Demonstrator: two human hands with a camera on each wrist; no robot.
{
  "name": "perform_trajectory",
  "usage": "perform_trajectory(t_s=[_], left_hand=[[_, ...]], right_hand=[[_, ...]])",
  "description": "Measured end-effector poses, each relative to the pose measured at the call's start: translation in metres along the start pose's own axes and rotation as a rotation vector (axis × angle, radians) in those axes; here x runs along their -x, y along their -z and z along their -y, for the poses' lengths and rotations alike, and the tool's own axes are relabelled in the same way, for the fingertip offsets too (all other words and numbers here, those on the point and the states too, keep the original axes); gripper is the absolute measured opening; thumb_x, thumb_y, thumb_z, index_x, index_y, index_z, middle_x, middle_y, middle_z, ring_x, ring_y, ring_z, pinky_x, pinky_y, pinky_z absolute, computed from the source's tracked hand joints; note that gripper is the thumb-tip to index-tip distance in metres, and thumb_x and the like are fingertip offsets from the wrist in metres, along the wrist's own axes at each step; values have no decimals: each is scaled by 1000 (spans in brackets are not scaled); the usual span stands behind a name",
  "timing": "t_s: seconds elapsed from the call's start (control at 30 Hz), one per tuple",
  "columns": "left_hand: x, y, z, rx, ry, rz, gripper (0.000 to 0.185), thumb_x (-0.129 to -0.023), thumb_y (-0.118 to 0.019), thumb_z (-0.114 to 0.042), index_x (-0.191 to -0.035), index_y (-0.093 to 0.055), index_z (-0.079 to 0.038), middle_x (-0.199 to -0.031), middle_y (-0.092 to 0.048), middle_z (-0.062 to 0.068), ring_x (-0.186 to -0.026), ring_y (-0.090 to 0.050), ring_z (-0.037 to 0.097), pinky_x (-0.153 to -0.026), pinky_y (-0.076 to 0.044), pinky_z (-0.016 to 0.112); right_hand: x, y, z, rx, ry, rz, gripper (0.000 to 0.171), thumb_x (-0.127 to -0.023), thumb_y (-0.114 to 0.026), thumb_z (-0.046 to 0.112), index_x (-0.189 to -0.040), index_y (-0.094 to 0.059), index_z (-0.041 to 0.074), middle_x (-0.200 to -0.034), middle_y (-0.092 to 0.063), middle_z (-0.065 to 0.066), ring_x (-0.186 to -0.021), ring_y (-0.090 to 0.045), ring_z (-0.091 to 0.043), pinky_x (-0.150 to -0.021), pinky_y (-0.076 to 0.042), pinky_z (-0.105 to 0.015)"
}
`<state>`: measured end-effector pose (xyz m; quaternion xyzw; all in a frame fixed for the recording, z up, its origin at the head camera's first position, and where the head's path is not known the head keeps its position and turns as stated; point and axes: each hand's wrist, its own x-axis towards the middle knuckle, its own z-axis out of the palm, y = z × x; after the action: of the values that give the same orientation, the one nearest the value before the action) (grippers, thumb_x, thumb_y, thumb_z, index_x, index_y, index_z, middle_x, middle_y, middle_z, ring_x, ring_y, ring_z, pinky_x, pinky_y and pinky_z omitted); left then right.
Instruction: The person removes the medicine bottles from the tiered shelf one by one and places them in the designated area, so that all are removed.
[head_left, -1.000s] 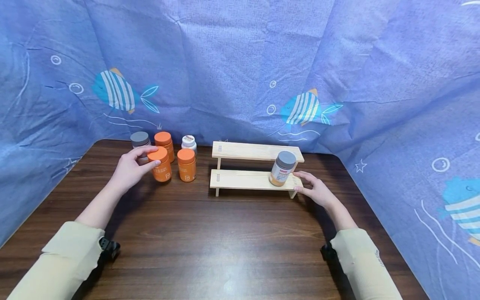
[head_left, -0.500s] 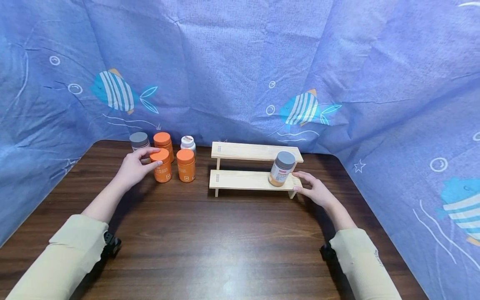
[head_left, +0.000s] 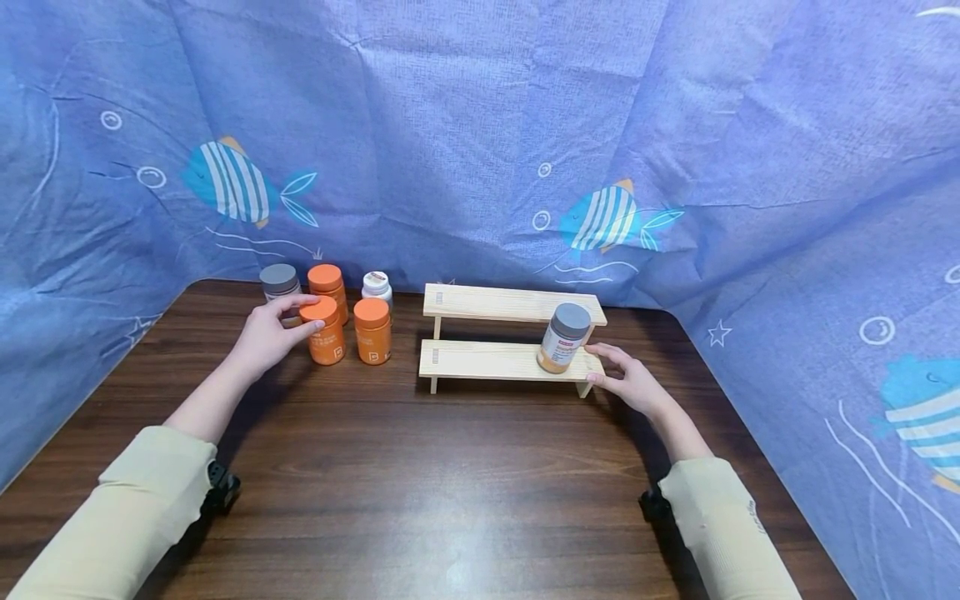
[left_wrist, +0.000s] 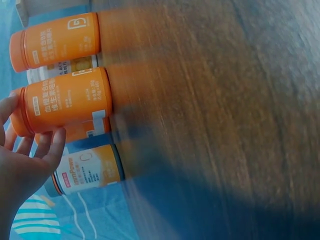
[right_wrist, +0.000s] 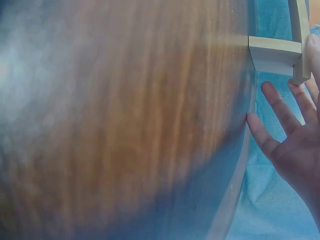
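My left hand [head_left: 272, 333] holds an orange jar [head_left: 327, 343] by its lid, thumb in front and fingers at the back. The jar stands upright on the table, just left of a second orange jar [head_left: 373, 335]; in the left wrist view the fingers curl round the lid of the held jar [left_wrist: 67, 102]. At the right end of a two-tier wooden shelf [head_left: 480, 358], my right hand [head_left: 633, 383] touches the lower plank with thumb and fingertips, its other fingers spread. A grey-lidded supplement jar [head_left: 562, 342] stands on that lower tier, close to this hand.
Behind the held jar stand another orange jar [head_left: 327, 283], a grey-lidded jar [head_left: 280, 280] and a small white bottle [head_left: 377, 287]. A blue fish-print cloth [head_left: 465, 150] hangs behind and beside the dark wooden table [head_left: 450, 467].
Over the last second my left hand has shifted slightly right with the orange jar and lowered it onto the table. Little differs since half a second ago; the right hand stays at the shelf.
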<state>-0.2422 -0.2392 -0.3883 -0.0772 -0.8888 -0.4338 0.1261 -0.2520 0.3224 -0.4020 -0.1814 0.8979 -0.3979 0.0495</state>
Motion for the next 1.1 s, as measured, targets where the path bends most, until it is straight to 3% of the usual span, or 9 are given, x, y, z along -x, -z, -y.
perform_trajectory(t_s=[0.17, 0.37, 0.7, 1.1], left_hand=[[1, 2, -4, -25, 17, 5, 48, -89, -67, -24, -128, -54, 0, -134, -49, 24, -118, -49, 45, -95, -41, 59], [0, 4, -13, -19, -20, 3, 49, -88, -68, -22, -128, -53, 2, -131, -52, 24, -115, -52, 42, -93, -43, 56], [-1, 11, -33, -25, -13, -12, 52, -88, -68, -28, -131, -52, -3, -134, -50, 23, -118, -48, 46, -97, -39, 60], [-1, 10, -68, 26, -81, -32, 51, -87, -69, -27, -130, -54, -4, -129, -54, 21, -118, -50, 38, -97, -41, 54]], right_hand=[[-3, -1, -7, 8, 4, -5, 54, -90, -64, 16, -138, -44, 1, -146, -29, -30, -119, -45, -45, -97, -36, -58], [-10, -2, -29, -2, 45, -28, 54, -89, -66, 21, -137, -47, 5, -145, -32, -28, -115, -51, -39, -96, -40, -52], [-10, -2, -31, -31, 16, -15, 56, -88, -67, 24, -138, -47, 7, -148, -28, -26, -117, -50, -40, -98, -38, -53], [-9, -2, -33, -32, 23, -14, 57, -88, -67, 23, -138, -46, 7, -148, -29, -26, -116, -50, -41, -97, -39, -54]])
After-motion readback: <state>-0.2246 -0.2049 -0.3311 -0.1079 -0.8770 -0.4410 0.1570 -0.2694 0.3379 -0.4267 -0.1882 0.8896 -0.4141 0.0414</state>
